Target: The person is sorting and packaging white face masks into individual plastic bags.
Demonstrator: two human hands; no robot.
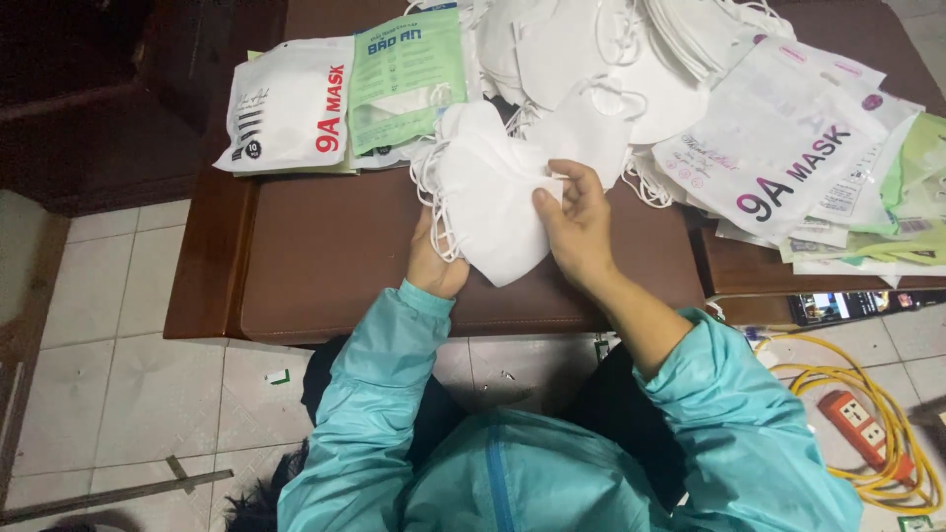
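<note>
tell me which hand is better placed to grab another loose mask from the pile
Right, probably. The right hand rests on top of the held stack of white masks, nearest the loose mask pile. The left hand is under the stack, supporting it.

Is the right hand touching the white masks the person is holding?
Touching. The head view shows the right hand with its fingers lying on top of the small stack of white masks, no gap between them.
</note>
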